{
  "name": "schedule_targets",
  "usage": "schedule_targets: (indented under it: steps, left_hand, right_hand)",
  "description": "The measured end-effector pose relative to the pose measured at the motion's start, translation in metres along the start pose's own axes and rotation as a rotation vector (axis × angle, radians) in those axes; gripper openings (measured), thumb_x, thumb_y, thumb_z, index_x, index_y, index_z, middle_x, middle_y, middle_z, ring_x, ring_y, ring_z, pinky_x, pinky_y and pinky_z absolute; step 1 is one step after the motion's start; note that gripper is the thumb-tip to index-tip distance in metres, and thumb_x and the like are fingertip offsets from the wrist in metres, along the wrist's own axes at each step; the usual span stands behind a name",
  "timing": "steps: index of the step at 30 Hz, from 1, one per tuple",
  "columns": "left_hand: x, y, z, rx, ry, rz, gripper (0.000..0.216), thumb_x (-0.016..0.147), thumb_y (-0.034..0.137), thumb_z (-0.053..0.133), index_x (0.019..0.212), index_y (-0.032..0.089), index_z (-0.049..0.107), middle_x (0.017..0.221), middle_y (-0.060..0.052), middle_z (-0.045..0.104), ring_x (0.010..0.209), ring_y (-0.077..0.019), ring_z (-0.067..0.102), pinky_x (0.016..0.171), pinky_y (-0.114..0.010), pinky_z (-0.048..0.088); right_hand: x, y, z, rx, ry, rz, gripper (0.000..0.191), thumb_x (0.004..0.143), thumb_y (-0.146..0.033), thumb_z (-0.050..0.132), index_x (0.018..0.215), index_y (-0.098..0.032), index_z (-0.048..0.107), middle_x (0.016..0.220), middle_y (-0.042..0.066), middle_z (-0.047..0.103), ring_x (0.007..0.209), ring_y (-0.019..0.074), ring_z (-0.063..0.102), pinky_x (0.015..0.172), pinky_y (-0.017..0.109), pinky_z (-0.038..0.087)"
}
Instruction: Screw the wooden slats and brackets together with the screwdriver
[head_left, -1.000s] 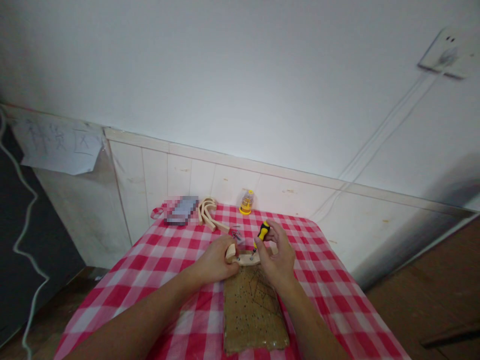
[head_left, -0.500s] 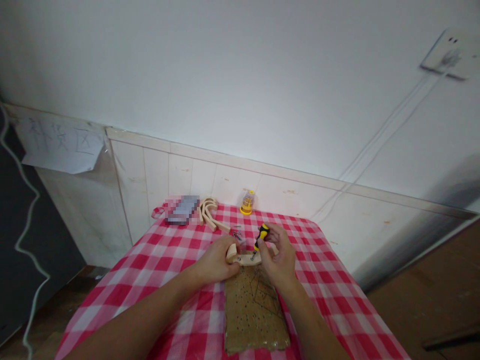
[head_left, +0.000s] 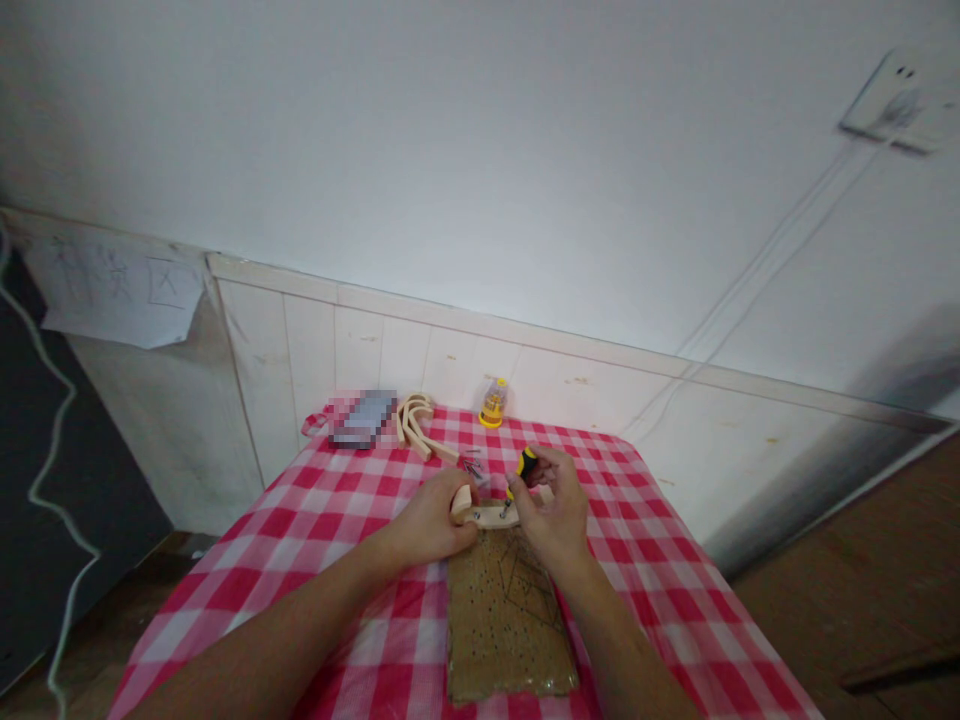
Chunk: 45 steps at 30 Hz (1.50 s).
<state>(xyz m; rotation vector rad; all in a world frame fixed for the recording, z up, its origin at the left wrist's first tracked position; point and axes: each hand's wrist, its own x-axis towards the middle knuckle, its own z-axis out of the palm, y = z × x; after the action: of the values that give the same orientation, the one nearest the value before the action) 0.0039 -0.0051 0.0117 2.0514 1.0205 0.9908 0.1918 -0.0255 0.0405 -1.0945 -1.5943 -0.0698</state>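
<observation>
My right hand [head_left: 556, 505] grips a yellow and black screwdriver [head_left: 525, 464], tilted with its tip down at a screw in a pale curved wooden piece [head_left: 491, 517]. My left hand [head_left: 441, 515] is closed around the left end of that wooden piece, which rests at the far edge of a brown cardboard slab [head_left: 506, 625]. Another screw head shows in the wood to the left of the screwdriver tip. Just beyond my hands, several small screws [head_left: 473, 467] lie on the cloth, some seemingly in a clear bag.
A red and white checked tablecloth [head_left: 375, 625] covers the table. Along the back are a phone-like device [head_left: 365, 419], blurred out, several curved wooden pieces [head_left: 416, 425] and a yellow-based clear container [head_left: 493, 403]. Behind stands the wall, with a socket [head_left: 896, 105] and cables.
Both hands stay on the wooden piece and screwdriver. The fingers of my right hand have shifted slightly on the handle; the whole view has moved a little.
</observation>
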Motion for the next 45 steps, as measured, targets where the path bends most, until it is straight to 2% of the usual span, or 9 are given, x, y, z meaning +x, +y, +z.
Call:
schedule_targets:
  steps: [7,14,41,45]
  left_hand:
    - [0.0001,-0.0004,0.0004,-0.005,-0.003,-0.013,0.020,0.059,0.013,0.059,0.077,0.019,0.053,0.078,0.001,0.056,0.070,-0.0163,0.051,0.064,-0.026,0.035]
    - [-0.0002,0.0021,-0.0009,-0.023,-0.011,-0.025,0.022,0.058,0.012,0.059,0.079,0.019,0.055,0.078,0.001,0.056,0.070,-0.0161,0.051,0.064,-0.026,0.036]
    - [0.0002,0.0027,-0.0014,-0.021,-0.007,-0.003,0.021,0.058,0.010,0.058,0.076,0.019,0.054,0.076,0.002,0.055,0.069,-0.0152,0.051,0.063,-0.025,0.036]
    - [-0.0001,0.0010,-0.0007,-0.011,-0.002,-0.007,0.020,0.059,0.011,0.059,0.076,0.019,0.053,0.077,0.001,0.056,0.070,-0.0153,0.051,0.063,-0.025,0.037]
  right_hand:
    - [-0.0003,0.0000,-0.0005,-0.002,-0.004,0.007,0.033,0.086,-0.025,0.070,0.116,-0.023,0.058,0.088,0.003,0.068,0.069,0.0181,0.066,0.063,0.032,0.058]
    - [-0.0028,-0.0008,-0.0008,0.094,-0.067,0.024,0.034,0.089,-0.019,0.063,0.122,-0.025,0.056,0.097,0.005,0.072,0.079,0.0191,0.072,0.071,0.034,0.061]
    - [0.0011,-0.0005,-0.0002,0.011,-0.010,0.034,0.032,0.083,-0.023,0.072,0.113,-0.023,0.060,0.083,0.000,0.066,0.065,0.0162,0.064,0.059,0.029,0.057]
    - [-0.0014,0.0002,-0.0010,0.045,-0.057,0.018,0.034,0.087,-0.023,0.068,0.119,-0.024,0.058,0.093,0.004,0.070,0.074,0.0186,0.070,0.067,0.033,0.061]
